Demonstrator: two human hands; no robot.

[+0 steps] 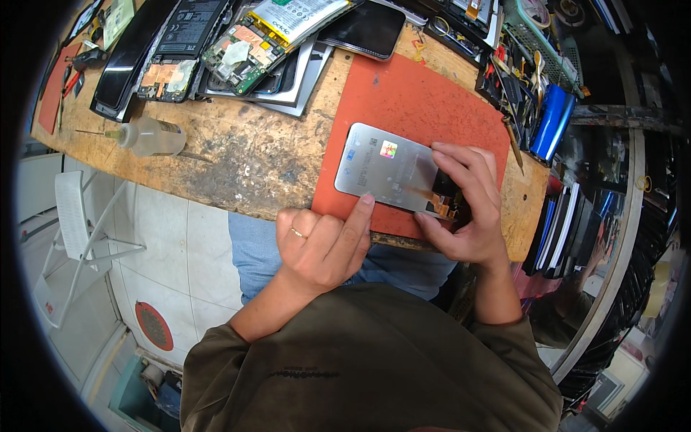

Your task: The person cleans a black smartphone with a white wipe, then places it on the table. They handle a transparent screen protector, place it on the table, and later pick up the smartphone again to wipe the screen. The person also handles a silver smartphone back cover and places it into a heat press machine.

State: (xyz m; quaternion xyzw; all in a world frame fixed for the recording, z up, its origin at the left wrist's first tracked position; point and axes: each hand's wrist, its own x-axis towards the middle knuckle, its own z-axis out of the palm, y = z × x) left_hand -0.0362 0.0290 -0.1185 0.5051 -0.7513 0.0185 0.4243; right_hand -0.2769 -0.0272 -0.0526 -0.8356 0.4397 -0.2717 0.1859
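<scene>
A silver-backed phone screen [403,173] lies face down on the red mat, with a small colourful sticker near its far edge and a gold-brown flex cable at its right end. My right hand [471,201] grips that right end, the fingers over the far edge and the thumb at the near edge. My left hand [324,241], with a ring on one finger, holds nothing that shows. Its index finger is stretched out, the tip touching the screen's near edge, while the other fingers are curled. My left thumb is mostly hidden.
The red mat [389,86] covers the right part of the worn wooden bench [237,169]. Opened phones [248,54] and a dark phone [363,29] lie along the back. A clear dropper bottle [155,137] lies at left. Tools [515,90] and a blue cylinder [553,122] crowd the right.
</scene>
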